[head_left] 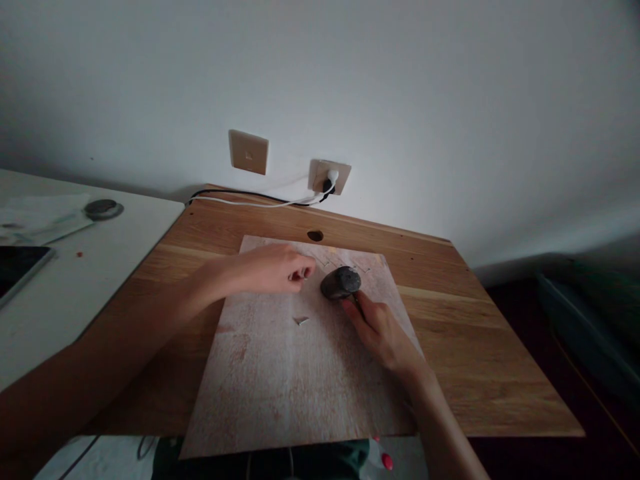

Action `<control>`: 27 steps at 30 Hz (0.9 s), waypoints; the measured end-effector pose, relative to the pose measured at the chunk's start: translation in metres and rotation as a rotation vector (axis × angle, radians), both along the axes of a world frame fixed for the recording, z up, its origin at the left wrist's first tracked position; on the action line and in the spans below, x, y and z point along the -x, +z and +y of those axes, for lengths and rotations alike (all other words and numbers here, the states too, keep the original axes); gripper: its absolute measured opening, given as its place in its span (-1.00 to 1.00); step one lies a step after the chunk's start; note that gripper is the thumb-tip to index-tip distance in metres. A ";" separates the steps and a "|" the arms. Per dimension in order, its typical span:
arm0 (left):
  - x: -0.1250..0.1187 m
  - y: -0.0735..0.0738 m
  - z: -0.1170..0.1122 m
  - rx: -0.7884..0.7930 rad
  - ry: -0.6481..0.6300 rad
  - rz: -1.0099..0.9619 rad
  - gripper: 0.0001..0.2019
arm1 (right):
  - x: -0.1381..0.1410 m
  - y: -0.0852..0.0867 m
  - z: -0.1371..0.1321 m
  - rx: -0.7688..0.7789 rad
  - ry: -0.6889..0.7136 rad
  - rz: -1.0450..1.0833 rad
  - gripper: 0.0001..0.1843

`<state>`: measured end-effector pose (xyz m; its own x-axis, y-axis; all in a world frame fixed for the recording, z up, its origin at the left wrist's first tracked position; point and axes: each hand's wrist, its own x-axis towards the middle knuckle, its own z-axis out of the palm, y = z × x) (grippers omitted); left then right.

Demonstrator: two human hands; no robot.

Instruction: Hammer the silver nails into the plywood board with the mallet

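My right hand (377,327) is closed around the handle of a mallet with a thick, dark head (341,283), held over the upper part of a pale, mottled board (260,373). My left hand (280,268) is curled closed, left of the mallet head and over the board's far left part. Whatever its fingers hold is too small and shaded to name. A few small nails (301,321) lie together on the board below the two hands. Several more thin nails (325,263) show near the board's far edge, partly hidden behind the mallet head.
Under the board is a wooden desk (465,347) with a round cable hole (315,236). A white table (125,247) adjoins at left, bearing a dark-screened device (20,267) and a round grey object (103,209). Cables (260,200) run along the wall to a socket (330,177).
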<state>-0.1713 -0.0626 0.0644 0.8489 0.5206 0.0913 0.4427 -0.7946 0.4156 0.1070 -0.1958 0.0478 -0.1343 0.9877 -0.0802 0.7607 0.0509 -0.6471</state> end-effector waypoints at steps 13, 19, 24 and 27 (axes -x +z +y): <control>0.025 -0.022 0.045 -0.056 0.082 -0.024 -0.75 | 0.001 -0.001 -0.002 0.003 -0.022 -0.012 -0.67; 0.024 -0.026 0.043 -0.099 0.115 -0.043 -0.75 | 0.001 0.000 -0.001 -0.002 -0.018 -0.018 -0.67; 0.024 -0.029 0.044 -0.072 0.108 -0.076 -0.77 | 0.002 0.001 -0.002 -0.001 -0.016 -0.024 -0.67; 0.023 -0.035 0.045 -0.039 0.094 -0.103 -0.82 | 0.002 0.001 -0.002 -0.002 -0.020 -0.026 -0.66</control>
<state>-0.1944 -0.0175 0.0294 0.7820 0.5914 0.1967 0.4723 -0.7682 0.4321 0.1046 -0.1981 0.0491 -0.1126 0.9903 -0.0813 0.7782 0.0370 -0.6269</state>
